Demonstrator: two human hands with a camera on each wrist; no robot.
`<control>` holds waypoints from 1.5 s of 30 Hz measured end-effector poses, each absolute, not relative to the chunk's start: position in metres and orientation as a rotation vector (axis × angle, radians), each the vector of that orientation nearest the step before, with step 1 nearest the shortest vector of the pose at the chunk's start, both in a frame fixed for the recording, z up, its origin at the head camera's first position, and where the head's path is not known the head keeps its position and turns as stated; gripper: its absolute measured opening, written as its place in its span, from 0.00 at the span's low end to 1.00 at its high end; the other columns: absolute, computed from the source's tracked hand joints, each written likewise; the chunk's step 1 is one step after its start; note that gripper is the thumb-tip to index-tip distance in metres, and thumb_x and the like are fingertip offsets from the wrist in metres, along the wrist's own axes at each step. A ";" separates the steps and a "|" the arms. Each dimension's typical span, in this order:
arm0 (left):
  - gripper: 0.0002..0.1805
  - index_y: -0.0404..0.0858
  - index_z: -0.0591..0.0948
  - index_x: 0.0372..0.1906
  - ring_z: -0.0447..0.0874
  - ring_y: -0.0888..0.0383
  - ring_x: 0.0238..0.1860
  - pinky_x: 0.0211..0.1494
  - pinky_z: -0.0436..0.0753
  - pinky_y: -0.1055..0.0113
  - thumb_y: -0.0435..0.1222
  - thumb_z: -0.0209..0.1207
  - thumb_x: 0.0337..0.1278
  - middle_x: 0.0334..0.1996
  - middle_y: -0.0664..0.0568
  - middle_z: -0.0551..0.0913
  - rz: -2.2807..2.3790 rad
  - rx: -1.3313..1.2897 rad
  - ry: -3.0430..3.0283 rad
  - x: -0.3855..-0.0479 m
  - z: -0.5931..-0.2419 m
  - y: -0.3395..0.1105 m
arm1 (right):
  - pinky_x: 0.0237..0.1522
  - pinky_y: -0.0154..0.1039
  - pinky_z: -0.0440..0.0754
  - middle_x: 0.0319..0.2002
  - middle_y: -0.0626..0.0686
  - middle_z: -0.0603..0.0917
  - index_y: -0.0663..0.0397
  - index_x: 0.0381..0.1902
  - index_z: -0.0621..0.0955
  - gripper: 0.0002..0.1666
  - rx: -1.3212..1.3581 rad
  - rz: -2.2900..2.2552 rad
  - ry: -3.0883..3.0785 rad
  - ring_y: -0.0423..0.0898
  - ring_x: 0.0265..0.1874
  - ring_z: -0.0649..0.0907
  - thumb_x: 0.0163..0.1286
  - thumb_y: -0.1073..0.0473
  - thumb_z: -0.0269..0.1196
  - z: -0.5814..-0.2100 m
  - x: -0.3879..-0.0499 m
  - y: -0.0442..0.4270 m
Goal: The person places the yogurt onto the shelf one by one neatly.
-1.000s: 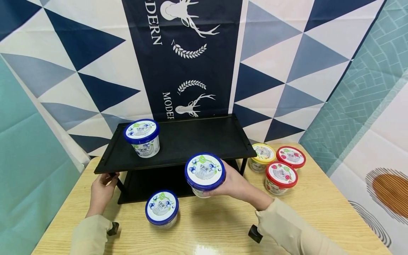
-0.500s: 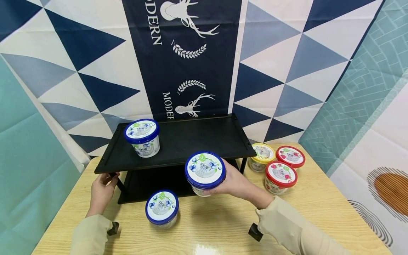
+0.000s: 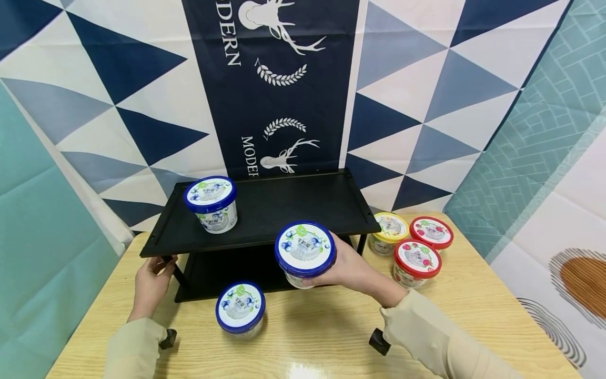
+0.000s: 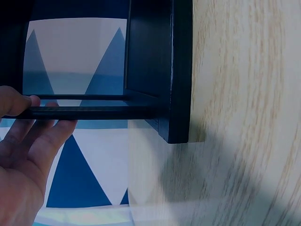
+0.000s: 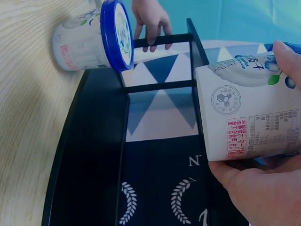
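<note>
My right hand (image 3: 351, 269) grips a white paper tub with a blue lid (image 3: 305, 248) and a blueberry print, in the air before the front edge of a black two-tier shelf (image 3: 293, 205). In the right wrist view, thumb and fingers wrap the held tub's side (image 5: 254, 117). My left hand (image 3: 150, 287) pinches the shelf's front left leg (image 4: 103, 112) between thumb and fingers, as the left wrist view shows. Another blue-lidded tub (image 3: 240, 309) stands on the table before the shelf. A third blue-lidded tub (image 3: 211, 205) sits upright on the top tier's left end.
Right of the shelf, a yellow-lidded tub (image 3: 390, 231) and two red-lidded tubs, one nearer (image 3: 417, 260) and one farther back (image 3: 432, 232), stand on the wooden table (image 3: 331, 342). A patterned cloth (image 3: 270, 105) hangs behind the shelf.
The tub in my right hand has risen slightly in the head view, up along the shelf's front edge. My left hand stays at the shelf leg.
</note>
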State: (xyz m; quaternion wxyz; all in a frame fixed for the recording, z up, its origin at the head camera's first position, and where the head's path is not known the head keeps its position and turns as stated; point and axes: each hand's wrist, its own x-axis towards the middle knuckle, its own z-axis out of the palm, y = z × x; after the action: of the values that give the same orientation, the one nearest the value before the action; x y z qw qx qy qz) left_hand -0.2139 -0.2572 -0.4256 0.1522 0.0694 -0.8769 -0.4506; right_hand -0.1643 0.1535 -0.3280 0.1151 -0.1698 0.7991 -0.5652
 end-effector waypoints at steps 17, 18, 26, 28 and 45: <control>0.13 0.35 0.75 0.52 0.75 0.44 0.56 0.38 0.67 0.94 0.30 0.49 0.65 0.50 0.41 0.77 -1.296 0.198 -2.500 -0.215 -0.427 -0.257 | 0.63 0.54 0.71 0.62 0.47 0.71 0.39 0.67 0.59 0.57 -0.525 -1.661 2.336 0.50 0.61 0.71 0.42 0.54 0.78 -0.320 -0.165 0.152; 0.12 0.35 0.75 0.51 0.75 0.44 0.56 0.38 0.67 0.93 0.31 0.49 0.65 0.50 0.40 0.76 -1.295 0.197 -2.499 -0.215 -0.427 -0.257 | 0.63 0.54 0.71 0.62 0.46 0.71 0.39 0.67 0.59 0.57 -0.524 -1.653 2.346 0.50 0.61 0.71 0.42 0.54 0.78 -0.319 -0.165 0.152; 0.12 0.35 0.75 0.51 0.75 0.42 0.56 0.38 0.66 0.94 0.32 0.50 0.65 0.50 0.40 0.76 -1.295 0.201 -2.490 -0.214 -0.426 -0.256 | 0.64 0.55 0.69 0.62 0.46 0.70 0.39 0.67 0.59 0.57 -0.531 -1.626 2.391 0.50 0.60 0.71 0.42 0.51 0.78 -0.313 -0.165 0.153; 0.12 0.36 0.75 0.51 0.75 0.43 0.56 0.38 0.66 0.94 0.32 0.50 0.65 0.50 0.40 0.76 -1.295 0.199 -2.488 -0.214 -0.426 -0.256 | 0.64 0.55 0.69 0.62 0.46 0.70 0.39 0.67 0.59 0.58 -0.523 -1.622 2.392 0.50 0.60 0.71 0.42 0.51 0.78 -0.312 -0.165 0.153; 0.11 0.36 0.76 0.50 0.75 0.43 0.56 0.38 0.66 0.94 0.31 0.50 0.65 0.49 0.40 0.77 -1.294 0.208 -2.485 -0.216 -0.427 -0.257 | 0.63 0.55 0.70 0.62 0.51 0.70 0.44 0.68 0.58 0.56 -0.594 -1.639 2.354 0.52 0.61 0.70 0.45 0.55 0.77 -0.302 -0.169 0.153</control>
State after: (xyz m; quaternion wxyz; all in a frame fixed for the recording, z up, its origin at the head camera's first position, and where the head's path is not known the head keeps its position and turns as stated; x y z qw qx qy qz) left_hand -0.2156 -0.2573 -0.4274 0.1652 0.0730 -0.8723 -0.4543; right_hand -0.1694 0.1530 -0.3021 0.1061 -0.2016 0.7990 -0.5565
